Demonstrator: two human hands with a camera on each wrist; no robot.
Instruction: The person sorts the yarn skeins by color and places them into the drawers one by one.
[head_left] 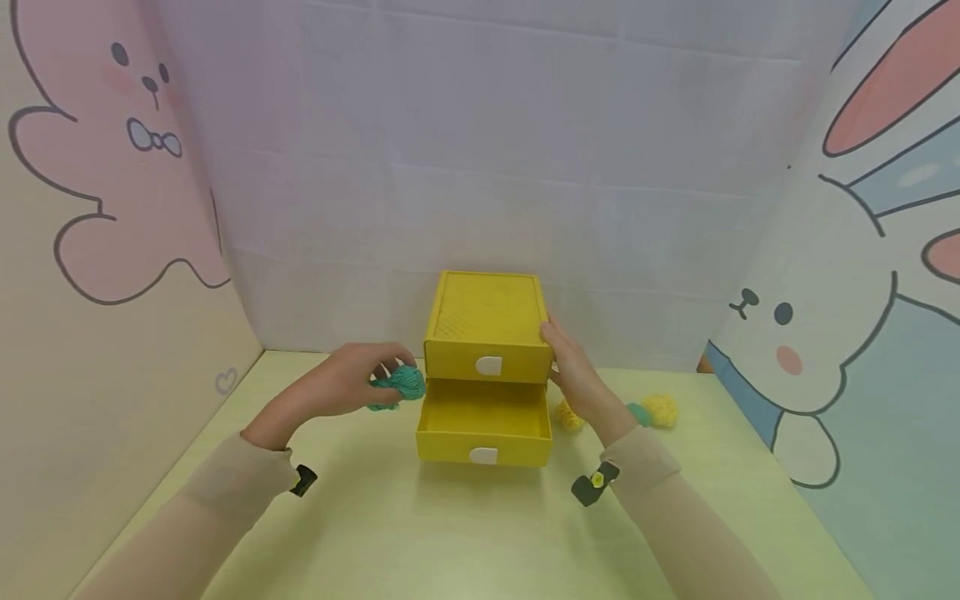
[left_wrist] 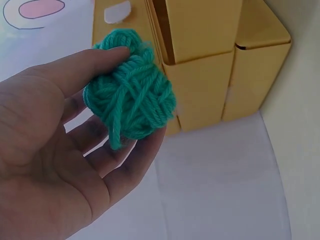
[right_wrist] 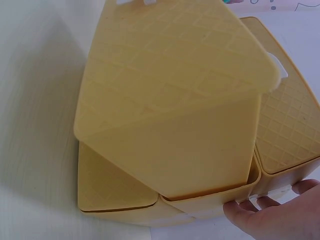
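A ball of teal yarn is held by my left hand, thumb on one side and fingers on the other. In the head view it hangs just left of a yellow drawer cabinet. The cabinet's middle drawer is pulled out toward me, its visible inside bare; the drawer above it is closed. My right hand touches the cabinet's right side, near the top front corner. In the right wrist view, the fingertips of that hand lie against the side wall, beside the pulled-out drawer's waffle-patterned front.
Right of the cabinet lie a yellow yarn ball, partly behind my right hand, and a teal ball against another yellow ball. A pale back wall stands close behind the cabinet. Printed side walls flank the table.
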